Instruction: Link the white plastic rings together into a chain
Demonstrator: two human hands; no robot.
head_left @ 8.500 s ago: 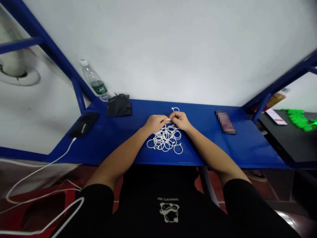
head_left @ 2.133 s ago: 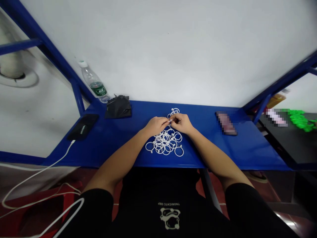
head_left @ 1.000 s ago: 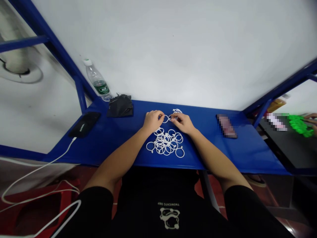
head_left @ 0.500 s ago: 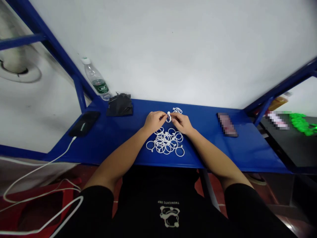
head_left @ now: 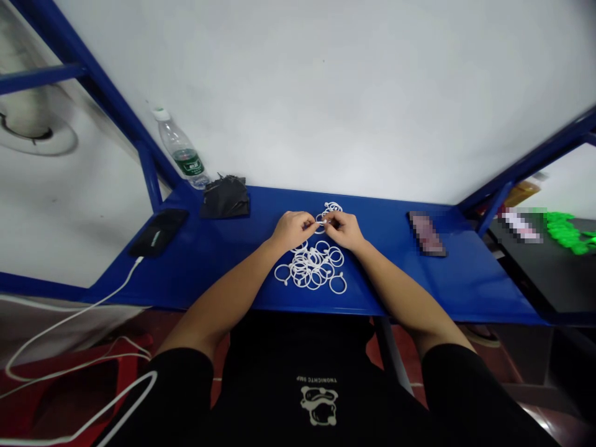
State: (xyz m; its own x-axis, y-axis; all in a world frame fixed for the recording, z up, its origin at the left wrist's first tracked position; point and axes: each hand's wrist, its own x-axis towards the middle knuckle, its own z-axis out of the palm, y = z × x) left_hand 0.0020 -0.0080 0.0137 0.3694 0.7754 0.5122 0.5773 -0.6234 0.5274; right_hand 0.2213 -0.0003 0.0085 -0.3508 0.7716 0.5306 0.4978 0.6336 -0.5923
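Between my two hands is a white ring [head_left: 319,232] with a small knob, seen nearly from the side and partly covered by fingertips. My left hand [head_left: 292,228] pinches it from the left. From the other side my right hand [head_left: 344,230] grips it with thumb and forefinger, near the knob. Just below the hands lies a loose pile of white rings [head_left: 310,266], several overlapping, each with a small knob. A smaller group of white rings [head_left: 333,207] rests behind my right hand, partly hidden by it.
The blue table [head_left: 223,261] bears a black phone-like device [head_left: 159,231] with a white cable [head_left: 114,292], a crumpled black bag [head_left: 225,197] and a water bottle [head_left: 186,158] at left. A blurred-out phone [head_left: 427,234] lies right. Green pieces [head_left: 568,233] sit on a black surface beyond.
The ring between my hands has turned from upright to a flatter pose. My fingertips have closed in on it, and my right hand has shifted slightly. The pile is unchanged.
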